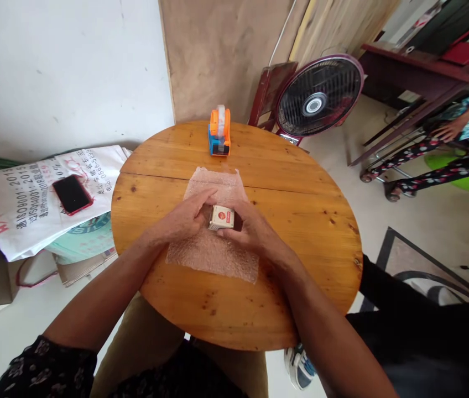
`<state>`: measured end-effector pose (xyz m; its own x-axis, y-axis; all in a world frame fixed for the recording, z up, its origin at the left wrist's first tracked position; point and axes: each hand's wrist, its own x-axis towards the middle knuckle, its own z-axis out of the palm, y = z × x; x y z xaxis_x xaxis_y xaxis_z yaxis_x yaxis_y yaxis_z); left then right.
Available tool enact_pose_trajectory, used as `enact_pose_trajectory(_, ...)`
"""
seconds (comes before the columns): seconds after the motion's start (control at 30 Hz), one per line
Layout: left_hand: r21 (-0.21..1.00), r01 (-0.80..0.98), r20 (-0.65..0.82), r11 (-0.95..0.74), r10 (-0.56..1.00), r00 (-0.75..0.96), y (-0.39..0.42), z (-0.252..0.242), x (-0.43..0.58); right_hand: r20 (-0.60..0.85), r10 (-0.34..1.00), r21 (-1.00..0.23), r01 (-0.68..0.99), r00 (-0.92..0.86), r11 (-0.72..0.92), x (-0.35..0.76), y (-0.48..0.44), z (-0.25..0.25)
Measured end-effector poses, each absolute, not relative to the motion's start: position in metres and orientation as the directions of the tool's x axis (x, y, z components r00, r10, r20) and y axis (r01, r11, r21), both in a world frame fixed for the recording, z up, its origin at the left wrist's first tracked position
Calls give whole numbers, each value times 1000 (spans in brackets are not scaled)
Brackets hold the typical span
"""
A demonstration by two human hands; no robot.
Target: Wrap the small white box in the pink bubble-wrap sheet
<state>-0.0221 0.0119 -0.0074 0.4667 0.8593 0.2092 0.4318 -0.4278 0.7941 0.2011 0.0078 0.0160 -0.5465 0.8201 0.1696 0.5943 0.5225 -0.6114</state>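
In the head view we see a round wooden table (301, 221) with a sheet of bubble wrap (213, 260) spread flat near its middle. Both hands meet over the sheet. The left hand (185, 218) curls its fingers round the left side of a small white box (221, 217) with a red mark on its face, and the right hand (255, 229) grips the box from the right, so the two hold it between them. The box sits at the centre of the bubble wrap, but we cannot tell whether it rests on the sheet or is lifted just above it. At the far edge of the table stands an orange and blue tape dispenser (219, 131), well apart from the hands. Beyond the table a fan (319, 95) faces us from the floor. To the left a dark phone (72, 194) lies on a printed white sack (27, 215). At the far right another person's hand (450, 131) rests by patterned trousers.
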Motion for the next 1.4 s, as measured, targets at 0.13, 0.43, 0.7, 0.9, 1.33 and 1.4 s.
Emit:
enact_pose_trajectory(0.13,784,432,227,-447,853,470,13,-11,-23,142,811,-591,609,-568,530,201,9,11)
enact_pose_trajectory(0.43,737,495,292,-460,878,380,8,1,-19,152,782,-664,523,-605,534,209,5,22)
enact_pose_trajectory(0.7,750,464,323,-471,874,363,6,7,-17,121,781,-661,537,-612,524,211,7,25)
enact_pose_trajectory(0.9,689,546,343,-476,879,332,-11,34,-24,126,796,-620,579,-592,529,210,6,21)
enact_pose_trajectory(1.33,86,663,163,-744,667,727,-85,22,-16,95,802,-601,608,-590,518,208,0,34)
enact_pose_trajectory(1.4,16,644,195,-765,634,748,-82,17,-13,89,806,-599,615,-585,513,207,-1,34)
